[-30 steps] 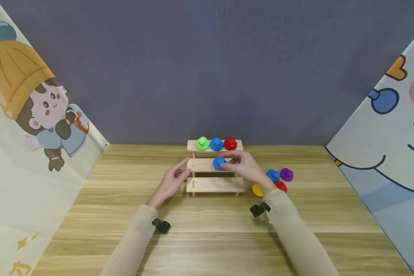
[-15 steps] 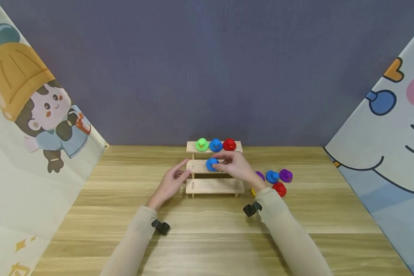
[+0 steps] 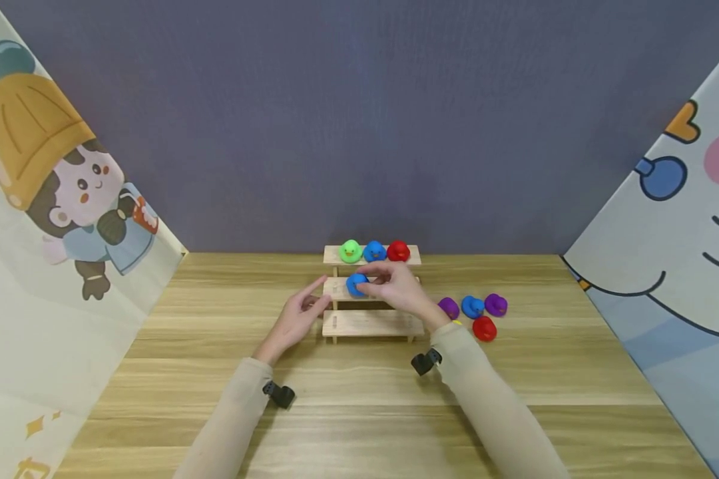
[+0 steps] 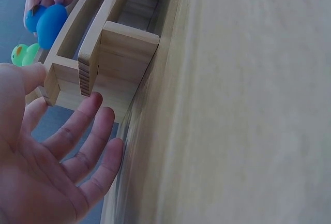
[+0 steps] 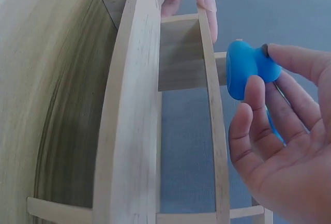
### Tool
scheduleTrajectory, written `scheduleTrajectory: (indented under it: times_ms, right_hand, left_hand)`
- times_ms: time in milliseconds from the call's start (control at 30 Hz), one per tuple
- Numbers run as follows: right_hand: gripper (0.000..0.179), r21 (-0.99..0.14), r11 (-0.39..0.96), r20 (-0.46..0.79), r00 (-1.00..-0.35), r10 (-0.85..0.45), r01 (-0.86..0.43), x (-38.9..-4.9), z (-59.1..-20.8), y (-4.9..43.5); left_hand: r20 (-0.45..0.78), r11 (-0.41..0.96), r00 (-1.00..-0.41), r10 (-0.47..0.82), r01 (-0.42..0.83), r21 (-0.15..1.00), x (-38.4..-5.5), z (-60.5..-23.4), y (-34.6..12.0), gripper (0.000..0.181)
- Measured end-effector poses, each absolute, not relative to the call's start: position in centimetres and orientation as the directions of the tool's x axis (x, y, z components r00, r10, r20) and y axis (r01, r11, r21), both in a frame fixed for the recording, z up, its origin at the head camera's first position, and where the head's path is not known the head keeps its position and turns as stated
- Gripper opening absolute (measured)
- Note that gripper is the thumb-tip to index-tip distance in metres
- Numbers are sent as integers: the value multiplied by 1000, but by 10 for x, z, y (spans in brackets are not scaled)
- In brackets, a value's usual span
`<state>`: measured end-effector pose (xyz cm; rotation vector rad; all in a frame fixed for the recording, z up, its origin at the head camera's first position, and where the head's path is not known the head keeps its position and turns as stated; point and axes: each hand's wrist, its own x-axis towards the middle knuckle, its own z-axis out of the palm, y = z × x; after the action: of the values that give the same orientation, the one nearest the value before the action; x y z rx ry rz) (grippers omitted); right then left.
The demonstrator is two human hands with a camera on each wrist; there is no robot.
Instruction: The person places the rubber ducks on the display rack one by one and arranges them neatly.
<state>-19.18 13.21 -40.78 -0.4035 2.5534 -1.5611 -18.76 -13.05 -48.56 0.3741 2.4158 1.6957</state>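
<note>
Presently the person's right hand pinches a blue duck between thumb and fingers, over the left half of the middle step of the wooden rack; whether the duck's base touches that step, I cannot tell; the left hand is at the rack's left end, fingers spread and loosely bent, tips against or just beside the wood, gripping nothing that I can see; along the rack's top step sit a green duck, a second blue duck and a red duck, left to right; on the worktop to the rack's right lie a purple duck, a third blue duck, another purple duck and another red duck.
</note>
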Motion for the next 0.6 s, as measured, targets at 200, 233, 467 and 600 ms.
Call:
scheduleTrajectory:
  times_ms: [200, 233, 467, 600]
  right_hand:
    - [39, -901, 405, 33, -956, -293, -155, -193, -405, 126]
    - [39, -902, 403, 32, -954, -297, -156, -193, -406, 126]
    - [40, -890, 425, 35, -954, -296, -165, -194, -408, 121]
    - [40, -880, 447, 30, -957, -287, -162, -194, -410, 119]
  left_hand:
    - [12, 331, -954, 300, 116, 936, -187, -483, -130, 59]
    - [12, 330, -954, 300, 116, 937, -187, -483, -130, 59]
    - [-2, 320, -951, 309, 102, 942, -188, -484, -131, 60]
    - [-7, 314, -949, 314, 97, 944, -185, -479, -130, 59]
